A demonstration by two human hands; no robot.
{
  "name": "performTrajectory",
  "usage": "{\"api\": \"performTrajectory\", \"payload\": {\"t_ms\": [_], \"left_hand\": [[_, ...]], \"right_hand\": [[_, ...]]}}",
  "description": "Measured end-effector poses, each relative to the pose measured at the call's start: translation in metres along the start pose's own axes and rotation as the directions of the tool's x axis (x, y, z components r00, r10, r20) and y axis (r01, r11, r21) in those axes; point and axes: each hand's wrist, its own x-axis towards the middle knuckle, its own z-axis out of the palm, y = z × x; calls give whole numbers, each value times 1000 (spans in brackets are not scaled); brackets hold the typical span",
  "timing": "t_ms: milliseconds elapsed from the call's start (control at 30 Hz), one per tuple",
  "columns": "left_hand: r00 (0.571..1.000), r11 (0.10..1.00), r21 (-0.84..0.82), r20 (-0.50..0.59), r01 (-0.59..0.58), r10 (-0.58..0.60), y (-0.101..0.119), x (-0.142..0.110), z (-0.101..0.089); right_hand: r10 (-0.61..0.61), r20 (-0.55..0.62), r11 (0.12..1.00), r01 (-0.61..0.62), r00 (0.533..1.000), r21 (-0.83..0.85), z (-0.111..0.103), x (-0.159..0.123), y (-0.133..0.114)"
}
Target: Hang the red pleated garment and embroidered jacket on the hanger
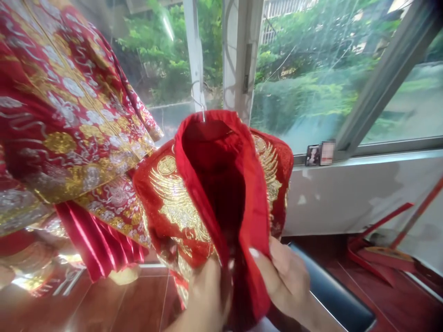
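Note:
In the middle of the head view a red jacket [194,226] with gold embroidery hangs on a hanger [199,99], its front edges parted and the dark red lining showing. My right hand [287,272] grips the right front edge, thumb on the red lining side and fingers curled behind. Low on the opposite edge is my left hand [206,286], blurred, its fingers closed around the jacket's left front edge. Part of that hand's grip is hidden by the cloth.
On the left hangs a red robe [69,106] with gold and silver embroidery, above a pleated red skirt [100,240]. Windows [321,83] stand behind, with small cards [320,154] on the sill. A dark padded bench [332,286] and a red-framed object [384,256] are at right.

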Motion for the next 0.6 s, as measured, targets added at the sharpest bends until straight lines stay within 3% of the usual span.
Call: {"api": "performTrajectory", "payload": {"t_ms": [33,100,200,233,267,333,367,400,433,467,500,533,600], "left_hand": [[999,998,53,29,22,-23,1,2,6],[970,968,202,157,151,-184,-8,7,25],[827,876,385,361,290,-432,-35,17,46],[794,878,386,418,284,-441,-43,23,45],[788,906,348,474,240,-391,-48,32,39],[840,977,204,518,61,-160,-53,60,13],[893,986,157,450,-60,-17,-53,81,-4],[946,971,187,312,-151,87,-52,105,-21],[970,946,254,187,-202,157,-50,132,-37],[975,919,324,99,-222,201,-49,160,-49],[973,904,361,69,-229,219,-50,188,-58],[974,906,358,88,-225,208,-52,213,-62],[956,927,284,227,-245,183,-60,253,-60]], "right_hand": [[21,64,1000,-22,998,11,5,5,1],[103,210,994,-92,972,-60,24,13,16],[288,366,917,-145,885,-372,50,20,44],[315,407,897,-128,857,-424,50,24,51],[306,440,901,-107,844,-421,45,30,56],[196,397,943,-60,897,-328,21,54,63],[108,295,961,-24,950,-275,5,72,65],[21,132,960,17,991,-278,-12,93,68],[-90,19,948,91,996,-305,-27,118,70],[-190,15,930,185,982,-319,-38,143,73],[-207,48,925,212,977,-316,-46,168,76],[-206,111,931,229,972,-283,-50,190,80],[-173,223,962,213,959,-169,-48,224,85]]}}
